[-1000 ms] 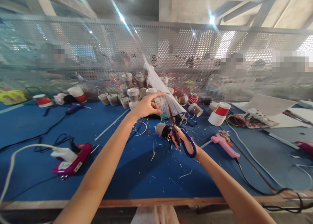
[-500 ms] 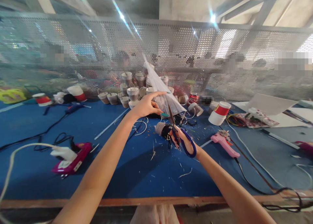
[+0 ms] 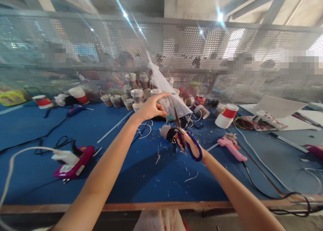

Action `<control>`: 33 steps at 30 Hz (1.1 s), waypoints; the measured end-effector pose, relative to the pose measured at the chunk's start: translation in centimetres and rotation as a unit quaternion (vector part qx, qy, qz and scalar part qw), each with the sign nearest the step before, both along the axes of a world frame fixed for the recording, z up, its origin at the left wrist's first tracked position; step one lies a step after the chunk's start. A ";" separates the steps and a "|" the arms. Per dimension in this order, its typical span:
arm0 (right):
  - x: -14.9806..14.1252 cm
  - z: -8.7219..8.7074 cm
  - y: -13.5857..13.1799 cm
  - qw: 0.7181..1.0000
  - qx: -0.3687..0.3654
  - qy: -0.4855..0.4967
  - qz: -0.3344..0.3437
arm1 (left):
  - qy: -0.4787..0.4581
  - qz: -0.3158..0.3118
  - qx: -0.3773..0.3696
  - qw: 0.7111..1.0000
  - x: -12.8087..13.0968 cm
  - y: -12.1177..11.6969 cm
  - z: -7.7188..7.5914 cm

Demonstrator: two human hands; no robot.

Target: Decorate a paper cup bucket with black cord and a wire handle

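Note:
My left hand (image 3: 151, 107) reaches over the middle of the table, its thumb and index finger spread apart in a wide curve and the other fingers bent. A translucent white sheet-like strip bundle (image 3: 168, 89) stands slanted right behind these fingers; whether they touch it I cannot tell. Scissors (image 3: 193, 146) with dark blue handles are gripped in my right hand (image 3: 185, 141), blades pointing up and away toward the left thumb. Beside the right fingers lies a small bundle wound in pale and black cord (image 3: 166, 131); its near end is partly hidden.
Small grey-and-white buckets (image 3: 137, 95) are stacked behind my left hand. A pink glue gun (image 3: 232, 148) and a red-and-white cup (image 3: 227, 116) are on the right. To the left lies a purple power strip (image 3: 82, 162) with cables. Thread scraps litter the blue tabletop (image 3: 141, 184).

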State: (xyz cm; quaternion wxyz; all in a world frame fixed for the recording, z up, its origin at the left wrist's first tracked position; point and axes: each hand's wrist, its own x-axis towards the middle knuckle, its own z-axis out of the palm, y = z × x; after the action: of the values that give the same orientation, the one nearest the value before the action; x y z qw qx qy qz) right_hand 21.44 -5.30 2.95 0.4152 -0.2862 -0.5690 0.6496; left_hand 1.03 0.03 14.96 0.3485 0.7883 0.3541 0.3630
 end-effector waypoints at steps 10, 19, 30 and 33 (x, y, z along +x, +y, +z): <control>-0.1 0.2 -0.1 1.000 -0.010 -0.004 -0.007 | 0.007 0.003 0.002 1.000 0.0 0.1 -0.1; -0.1 0.3 -0.1 0.999 -0.019 -0.029 -0.022 | 0.011 -0.005 0.007 1.000 -0.3 0.2 -0.2; -0.1 -0.1 0.1 0.999 0.005 -0.016 -0.028 | 0.019 -0.012 0.023 0.999 -0.5 0.3 -0.3; -0.1 0.0 0.1 1.000 0.001 -0.015 -0.025 | 0.019 -0.009 0.018 1.000 -0.4 0.4 -0.3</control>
State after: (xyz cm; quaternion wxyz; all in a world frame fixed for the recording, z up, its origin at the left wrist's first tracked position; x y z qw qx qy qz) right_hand 21.30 -5.18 2.91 0.4229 -0.3092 -0.5689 0.6339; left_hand 0.62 0.40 14.66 0.3307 0.8042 0.3474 0.3511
